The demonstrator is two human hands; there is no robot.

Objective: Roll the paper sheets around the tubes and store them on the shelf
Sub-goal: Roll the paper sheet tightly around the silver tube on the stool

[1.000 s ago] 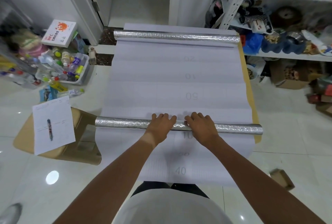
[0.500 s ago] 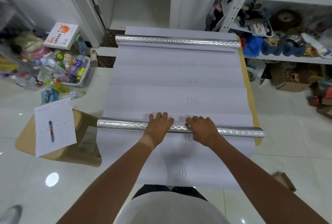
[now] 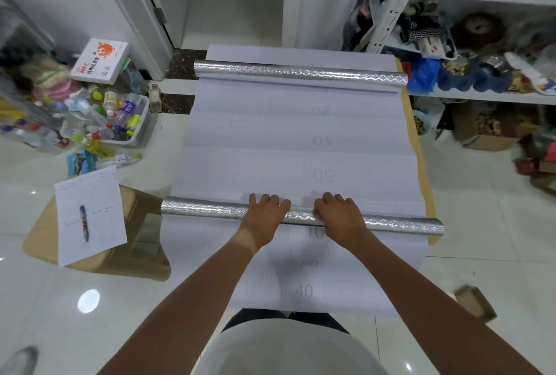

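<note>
Two hands rest side by side on the near silver tube, close to its middle. The left hand lies over the tube with fingers fairly straight and spread, fingertips reaching past it onto the paper. The right hand lies over the tube just beside it, fingers bent loosely over the top. Neither grip closes round the tube; both press down on it from above.

That tube lies crosswise on a long white paper sheet near the worktop's near edge, and both its ends stick out past the paper's sides. Faint large numbers run down the sheet's middle, with 40 and 10 on the near part and 50, 10 and 20 beyond the hands. The sheet covers almost all of a tan worktop, which shows only as a thin strip along the right edge. A second silver tube lies crosswise near the far edge, parallel to the first and well apart from it.

To the right of the worktop stands a white metal shelf crowded with mixed goods. Left of the worktop, on the floor, a cardboard box carries a printed page with a pen on it. Farther left sits a bin of plastic bottles.
</note>
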